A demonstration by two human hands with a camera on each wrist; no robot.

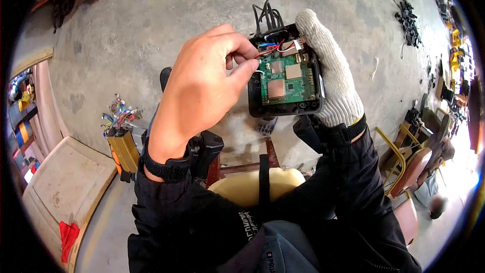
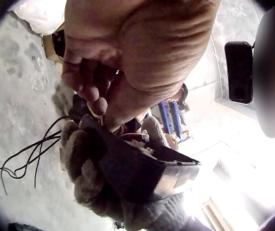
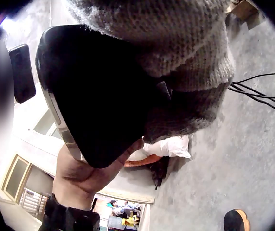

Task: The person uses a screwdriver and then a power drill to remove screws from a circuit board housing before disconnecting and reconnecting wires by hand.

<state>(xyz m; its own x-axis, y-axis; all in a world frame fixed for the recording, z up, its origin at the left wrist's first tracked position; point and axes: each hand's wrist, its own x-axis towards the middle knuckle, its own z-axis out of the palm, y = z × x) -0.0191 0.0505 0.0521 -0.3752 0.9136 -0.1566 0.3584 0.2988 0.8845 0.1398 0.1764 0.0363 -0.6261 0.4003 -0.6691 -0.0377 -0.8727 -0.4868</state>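
In the head view my gloved right hand point(image 1: 331, 68) grips a black plastic case point(image 1: 256, 103) from its right side, with the thumb along the rim. Inside the case sits a green circuit board point(image 1: 290, 89) with metal shields and chips. Red, blue and white wires cross the board's far end. My bare left hand point(image 1: 204, 78) reaches over the left rim, thumb and index finger pinching the end of a red wire point(image 1: 273, 50). The left wrist view shows its other fingers point(image 2: 87, 89) curled. In the right wrist view the dark underside of the case point(image 3: 94, 96) lies against the knitted glove.
Black cables point(image 1: 273, 17) trail from the far end of the case. A gold metal box with loose wires point(image 1: 123, 146) stands on the floor at left, beside a pale board point(image 1: 65, 182). A black cable pile point(image 1: 408, 20) and chairs point(image 1: 409, 172) are at right.
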